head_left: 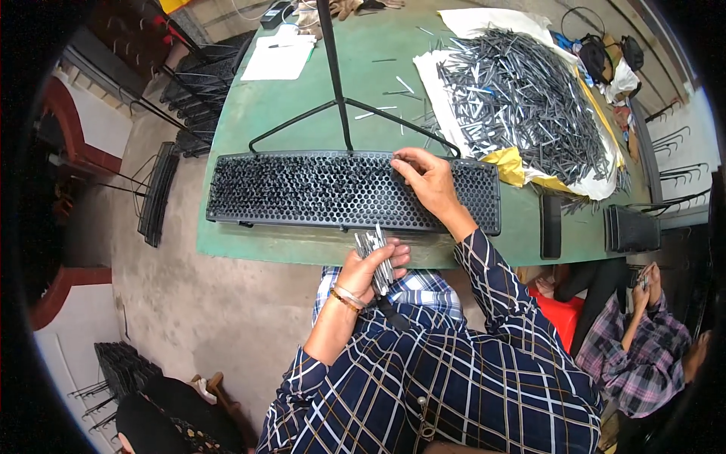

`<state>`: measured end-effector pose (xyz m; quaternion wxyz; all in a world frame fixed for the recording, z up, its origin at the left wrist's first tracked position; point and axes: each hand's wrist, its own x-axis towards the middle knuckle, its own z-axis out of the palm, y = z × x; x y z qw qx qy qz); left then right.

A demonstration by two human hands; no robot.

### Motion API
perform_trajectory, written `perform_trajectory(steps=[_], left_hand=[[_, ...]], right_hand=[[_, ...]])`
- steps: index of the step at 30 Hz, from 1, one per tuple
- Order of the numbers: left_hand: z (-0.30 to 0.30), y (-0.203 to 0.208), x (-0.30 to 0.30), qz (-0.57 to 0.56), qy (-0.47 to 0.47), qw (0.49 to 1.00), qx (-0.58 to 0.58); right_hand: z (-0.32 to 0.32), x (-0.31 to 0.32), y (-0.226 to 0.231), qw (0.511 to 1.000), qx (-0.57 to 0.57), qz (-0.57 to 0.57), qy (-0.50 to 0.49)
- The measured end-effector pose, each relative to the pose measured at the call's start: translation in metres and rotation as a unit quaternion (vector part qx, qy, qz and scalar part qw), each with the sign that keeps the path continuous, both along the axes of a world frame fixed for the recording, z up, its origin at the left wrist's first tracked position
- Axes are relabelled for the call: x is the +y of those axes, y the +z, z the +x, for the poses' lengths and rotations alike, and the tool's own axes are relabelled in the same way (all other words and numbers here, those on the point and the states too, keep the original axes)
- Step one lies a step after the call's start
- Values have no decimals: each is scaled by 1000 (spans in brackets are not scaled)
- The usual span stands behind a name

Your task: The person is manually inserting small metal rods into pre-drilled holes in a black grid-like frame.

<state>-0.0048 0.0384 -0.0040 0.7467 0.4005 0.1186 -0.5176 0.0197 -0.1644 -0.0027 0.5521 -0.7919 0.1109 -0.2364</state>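
Note:
A long black rack (470, 195), pierced with rows of round holes, lies along the table's near edge. Dark pieces stand in many holes on its left and middle, while its right part shows bare holes. My left hand (361, 274) is closed round a bundle of thin grey and silver rods (372, 247), just off the rack's front edge. Over the right-middle of the rack, my right hand (429, 183) has thumb and forefinger pinched together close to the holes. Whatever lies between those fingertips is too small to make out.
A large heap of similar rods (522, 102) lies on white and yellow sacking at the table's right. From the rack rises a black forked rod frame (338, 83). White paper (278, 57) lies at the back left. Other people (639, 356) sit at right and lower left.

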Motion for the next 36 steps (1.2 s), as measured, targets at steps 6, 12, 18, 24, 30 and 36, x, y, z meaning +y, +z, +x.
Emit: perform_trajectory(steps=[6, 12, 18, 24, 30, 36], left_hand=[[0, -1, 2, 6, 7, 1000, -2], [-2, -3, 0, 1, 2, 1000, 10], [0, -8, 2, -18, -7, 1000, 11], [0, 0, 2, -12, -25, 1000, 4], [0, -3, 2, -6, -28, 1000, 6], [-1, -4, 3, -13, -23, 1000, 2]], right_hand=[[-3, 0, 3, 999, -8, -45, -1], [-3, 0, 1, 999, -7, -43, 0], [-4, 0, 5, 998, -13, -68, 12], [-3, -1, -2, 996, -9, -86, 35], [-1, 4, -2, 982, -50, -179, 36], [-5, 4, -4, 945, -75, -315, 56]])
